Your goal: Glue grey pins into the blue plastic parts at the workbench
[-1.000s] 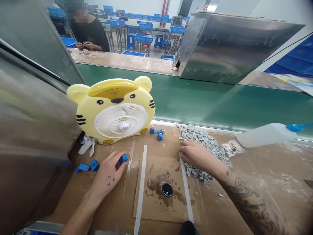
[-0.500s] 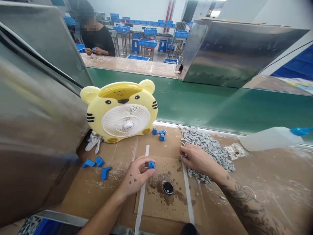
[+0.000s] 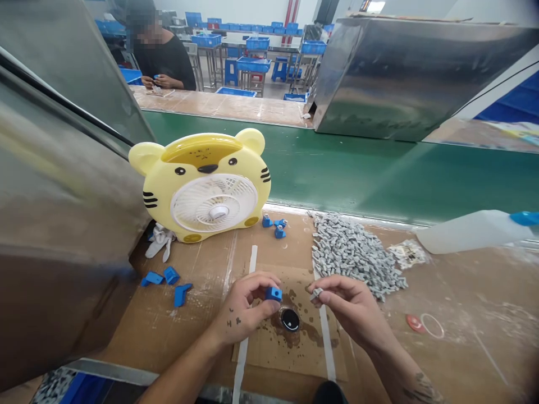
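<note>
Between the thumb and fingers of my left hand (image 3: 248,306) is a small blue plastic part (image 3: 273,294) with a round hole facing me. My right hand (image 3: 351,303) pinches a small grey piece (image 3: 315,293), held a short way right of the blue part and apart from it. Below and between the hands sits a round black dish (image 3: 290,320) of dark, shiny liquid on a stained cardboard sheet (image 3: 282,356). Beyond my right hand spreads a heap of grey pieces (image 3: 353,252). Several blue parts (image 3: 182,294) lie left of my left hand, and more blue parts (image 3: 279,231) rest ahead.
A yellow animal-faced fan (image 3: 214,207) stands at the back left, white gloves (image 3: 160,242) beside it. A bottle with a blue tip (image 3: 471,233) lies at right near a plastic bag (image 3: 408,253). A green belt (image 3: 311,168) crosses behind; a co-worker (image 3: 166,59) sits beyond.
My right hand has come away from the grey heap toward me, now with a grey piece in its fingertips. My left hand has moved slightly right and nearer with the blue part.
</note>
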A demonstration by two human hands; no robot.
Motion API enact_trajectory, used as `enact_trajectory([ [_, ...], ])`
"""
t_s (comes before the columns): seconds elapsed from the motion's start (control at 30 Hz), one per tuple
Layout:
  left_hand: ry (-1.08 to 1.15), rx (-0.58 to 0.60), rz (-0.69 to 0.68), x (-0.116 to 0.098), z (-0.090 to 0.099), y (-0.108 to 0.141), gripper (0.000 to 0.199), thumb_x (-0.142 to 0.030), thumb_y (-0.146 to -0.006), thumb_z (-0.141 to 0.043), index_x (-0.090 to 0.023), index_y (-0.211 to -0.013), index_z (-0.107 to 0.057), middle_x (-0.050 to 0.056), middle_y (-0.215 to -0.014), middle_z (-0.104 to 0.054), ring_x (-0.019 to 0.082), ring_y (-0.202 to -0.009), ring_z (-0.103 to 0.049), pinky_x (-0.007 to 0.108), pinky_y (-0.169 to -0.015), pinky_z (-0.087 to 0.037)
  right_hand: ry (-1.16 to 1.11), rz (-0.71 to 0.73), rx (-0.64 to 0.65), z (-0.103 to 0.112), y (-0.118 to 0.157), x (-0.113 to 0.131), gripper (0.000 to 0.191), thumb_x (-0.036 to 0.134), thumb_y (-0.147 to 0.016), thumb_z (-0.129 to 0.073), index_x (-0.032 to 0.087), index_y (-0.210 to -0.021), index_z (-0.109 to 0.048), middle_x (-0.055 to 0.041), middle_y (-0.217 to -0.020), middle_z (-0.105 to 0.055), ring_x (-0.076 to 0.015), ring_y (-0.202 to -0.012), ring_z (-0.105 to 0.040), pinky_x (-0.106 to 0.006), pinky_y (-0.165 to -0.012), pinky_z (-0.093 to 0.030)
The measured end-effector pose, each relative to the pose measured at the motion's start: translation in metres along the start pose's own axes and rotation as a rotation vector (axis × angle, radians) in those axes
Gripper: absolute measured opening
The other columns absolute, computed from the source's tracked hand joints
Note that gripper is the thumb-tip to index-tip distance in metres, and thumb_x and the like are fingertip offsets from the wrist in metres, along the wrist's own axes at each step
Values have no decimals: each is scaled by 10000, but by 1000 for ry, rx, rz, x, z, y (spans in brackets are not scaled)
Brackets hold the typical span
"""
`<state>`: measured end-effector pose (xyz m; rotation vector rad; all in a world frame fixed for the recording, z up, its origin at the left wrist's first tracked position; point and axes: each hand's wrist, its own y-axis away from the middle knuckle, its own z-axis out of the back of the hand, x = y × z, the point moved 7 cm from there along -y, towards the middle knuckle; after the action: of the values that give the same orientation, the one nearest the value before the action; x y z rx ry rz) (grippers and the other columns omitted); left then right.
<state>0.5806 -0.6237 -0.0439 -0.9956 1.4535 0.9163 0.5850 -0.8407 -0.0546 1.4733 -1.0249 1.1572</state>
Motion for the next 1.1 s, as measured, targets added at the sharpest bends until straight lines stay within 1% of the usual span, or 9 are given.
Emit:
enact_trajectory([
  [0.1,-86,75,13,1,-1,6,149,-274,-896,-695,-186,-1012,-729,75,-1003,-704,192,-897,-619,281,-829,-455,155,104,63,-7,7,10,146,345,-847,-804,201,-866,-793,-82,-900,-747,-198,-813,-696,-280,-704,-569],
  [0.17,-138,117,-11,-1,-2,9,167,-303,-909,-685,-183,-1013,-740,63,-921,-691,181,-838,-596,276,-800,-436,300,199,146,-16,12,20,113,317,-896,-755,209,-874,-782,-65,-876,-720,-194,-828,-675,-280,-719,-543],
  [0.3,-79,187,-34,0,-6,15,235,-359,-942,-634,-175,-1038,-746,76,-924,-668,186,-830,-593,281,-785,-434,599,338,392,-42,22,30,130,240,-1001,-610,221,-1000,-738,-53,-907,-698,-176,-832,-653,-279,-742,-501],
  [0.4,-45,205,-60,2,-8,16,263,-376,-943,-629,-164,-1045,-746,88,-944,-668,190,-835,-590,290,-788,-441,788,381,480,-52,25,29,187,231,-1039,-521,218,-1042,-708,-59,-907,-665,-177,-812,-627,-272,-701,-481],
  [0.53,-30,187,-130,2,-4,16,259,-360,-914,-668,-143,-1033,-745,99,-965,-683,196,-864,-602,291,-792,-442,868,385,450,-49,25,26,195,234,-1056,-477,207,-1051,-671,-64,-921,-644,-182,-821,-617,-274,-705,-473],
  [0.73,-103,159,-52,6,0,16,223,-310,-899,-691,-148,-1037,-758,73,-923,-692,167,-818,-592,263,-753,-428,903,388,474,-48,28,23,195,212,-1056,-463,208,-1074,-658,-55,-902,-613,-179,-805,-598,-279,-695,-460],
  [0.9,-87,174,-51,8,-2,16,238,-330,-868,-738,-148,-1018,-771,74,-913,-706,165,-806,-604,254,-727,-432,893,408,454,-46,28,25,172,197,-1043,-492,213,-1067,-661,-52,-893,-607,-176,-790,-592,-279,-676,-461],
  [0.97,-71,182,-86,6,-3,15,235,-334,-880,-725,-139,-1003,-773,87,-933,-712,173,-833,-619,261,-759,-448,825,441,423,-45,29,32,143,172,-1024,-529,219,-1071,-655,-48,-895,-624,-175,-798,-602,-279,-679,-467],
  [1.1,-73,206,-128,1,-5,15,272,-353,-935,-657,-136,-1048,-777,105,-959,-718,185,-868,-636,274,-807,-463,558,539,331,-47,29,53,182,92,-972,-593,232,-1075,-649,-33,-917,-671,-173,-847,-644,-285,-742,-502],
])
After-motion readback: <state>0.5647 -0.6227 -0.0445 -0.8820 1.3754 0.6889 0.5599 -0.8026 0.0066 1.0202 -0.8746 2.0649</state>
